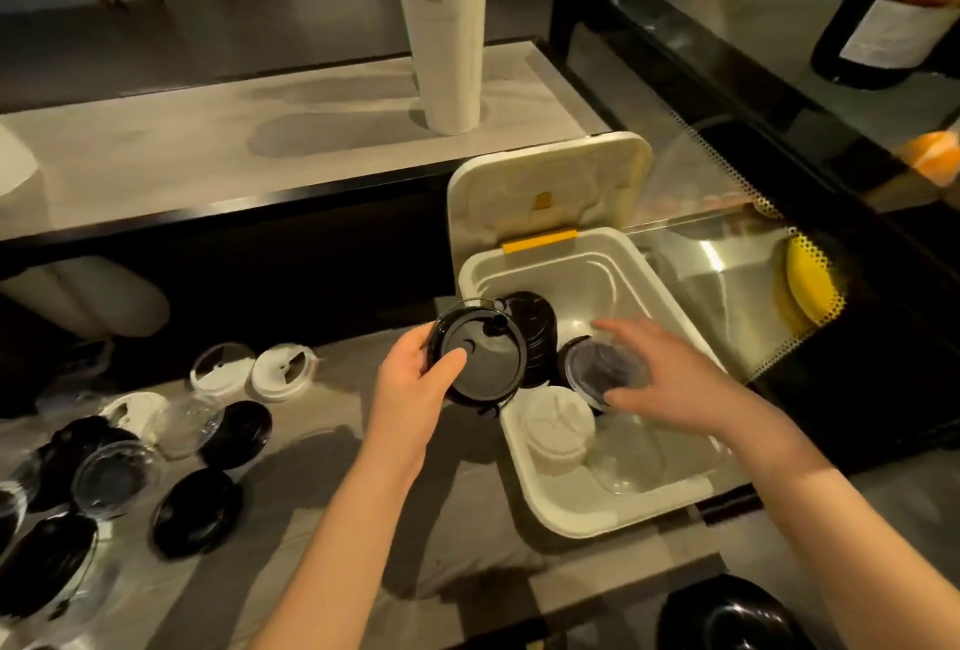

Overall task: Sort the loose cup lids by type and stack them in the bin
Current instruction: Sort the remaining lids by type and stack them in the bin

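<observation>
Your left hand gripped a black lid over the left rim of the bin; your right hand clasped a clear lid inside it.

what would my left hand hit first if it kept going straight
Probably the stack of black lids in the white bin: the left hand, holding a black lid, points toward it, though depth is unclear.

Grey counter, strewn with lids, bin at one end.
Left of the left hand: loose black lids, clear lids and white lids, scattered, some overlapping. Beneath the right hand: white bin, lid up.
</observation>
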### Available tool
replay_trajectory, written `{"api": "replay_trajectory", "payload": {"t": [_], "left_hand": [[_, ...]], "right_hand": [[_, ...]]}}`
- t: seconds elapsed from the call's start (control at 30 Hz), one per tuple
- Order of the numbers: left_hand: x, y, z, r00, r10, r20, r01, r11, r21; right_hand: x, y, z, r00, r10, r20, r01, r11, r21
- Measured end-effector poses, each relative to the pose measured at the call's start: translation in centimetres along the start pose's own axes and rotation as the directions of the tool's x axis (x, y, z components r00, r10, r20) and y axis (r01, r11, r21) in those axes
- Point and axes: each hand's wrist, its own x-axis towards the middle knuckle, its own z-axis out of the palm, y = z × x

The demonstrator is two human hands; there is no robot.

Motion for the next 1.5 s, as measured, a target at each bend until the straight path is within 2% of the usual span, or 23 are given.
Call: {"api": "replay_trajectory", "payload": {"t": [0.1, 0.17, 0.27, 0.5, 0.57, 0.67, 0.73, 0.8, 0.87, 0.9, 0.93, 1.0, 1.07, 1.17, 1.23, 1.27, 1.33, 1.4, 1.5], "left_hand": [[-0.2, -0.5, 2.0, 1.000, -0.028, -0.014, 0.027, 0.999, -0.035], [-0.3, -0.8, 2.9, 0.999, -0.037, -0.018, 0.036, 0.998, -0.044], [-0.5, -1.1, 3.6, 0.998, -0.053, -0.038, 0.051, 0.998, -0.042], [-0.7, -1.4, 3.9, 0.996, -0.054, -0.072, 0.051, 0.998, -0.044], [-0.7, -1.3, 3.9, 0.996, -0.056, -0.075, 0.052, 0.998, -0.044], [-0.7, -1.2, 3.8, 0.995, -0.053, -0.082, 0.049, 0.998, -0.044], [-0.6, -1.0, 3.7, 0.995, -0.057, -0.083, 0.053, 0.998, -0.044], [-0.5, -0.8, 3.8, 0.995, -0.063, -0.078, 0.061, 0.997, -0.039], [-0.3, -0.6, 4.0, 0.995, -0.061, -0.078, 0.058, 0.998, -0.038], [-0.2, -0.5, 4.3, 0.996, -0.056, -0.074, 0.053, 0.998, -0.038], [-0.2, -0.3, 4.5, 0.997, -0.049, -0.066, 0.046, 0.998, -0.037], [-0.2, 0.0, 5.2, 0.998, -0.034, -0.045, 0.033, 0.999, -0.029], [-0.4, 0.2, 5.8, 0.999, -0.029, -0.021, 0.028, 0.999, -0.030], [-0.5, 0.2, 6.3, 1.000, -0.007, 0.009, 0.007, 0.999, 0.036], [-0.3, 0.5, 6.3, 0.999, 0.049, 0.003, -0.048, 0.976, 0.210], [-0.2, 0.7, 6.2, 0.996, 0.089, -0.003, -0.082, 0.934, 0.348], [0.4, 0.8, 5.6, 0.981, 0.193, 0.008, -0.156, 0.773, 0.615], [1.3, 0.5, 4.7, 0.969, 0.240, 0.057, -0.192, 0.590, 0.784], [1.9, -0.2, 3.8, 0.982, 0.097, 0.164, -0.188, 0.357, 0.915]], "right_hand": [[-0.2, 1.7, -0.2, 0.978, 0.075, 0.196, -0.016, 0.957, -0.289], [0.0, 1.7, 0.0, 0.951, 0.121, 0.286, 0.026, 0.887, -0.460], [1.0, 1.4, 1.2, 0.908, 0.176, 0.380, 0.113, 0.770, -0.628], [3.1, 2.1, 5.6, 0.829, 0.254, 0.499, 0.288, 0.571, -0.769], [3.3, 2.2, 5.7, 0.821, 0.276, 0.500, 0.281, 0.568, -0.774], [3.4, 2.4, 5.4, 0.798, 0.325, 0.508, 0.215, 0.633, -0.743], [3.1, 2.4, 4.5, 0.841, 0.285, 0.460, 0.133, 0.715, -0.686], [2.9, 2.5, 3.3, 0.922, 0.175, 0.346, 0.050, 0.832, -0.553], [2.8, 2.4, 2.0, 0.970, 0.086, 0.228, -0.017, 0.958, -0.286], [2.8, 2.1, 1.5, 0.982, 0.051, 0.180, -0.035, 0.995, -0.093], [2.9, 1.7, 1.1, 0.991, 0.025, 0.131, -0.040, 0.992, 0.117], [3.1, 0.7, 0.6, 0.999, 0.009, 0.052, -0.032, 0.881, 0.473], [3.3, -0.2, 0.5, 0.999, 0.012, 0.050, -0.042, 0.759, 0.649], [3.7, -1.1, 0.5, 0.998, 0.014, 0.069, -0.057, 0.738, 0.672], [4.1, -1.5, 0.2, 0.999, 0.013, 0.050, -0.043, 0.764, 0.644], [4.3, -1.5, -0.1, 0.999, 0.011, 0.031, -0.028, 0.778, 0.627], [5.1, -1.4, -1.0, 0.999, 0.016, -0.037, 0.010, 0.799, 0.601], [6.1, -1.0, -1.9, 0.989, 0.065, -0.131, 0.030, 0.786, 0.617], [8.3, -0.2, -2.7, 0.956, 0.224, -0.187, -0.040, 0.737, 0.674]]}}
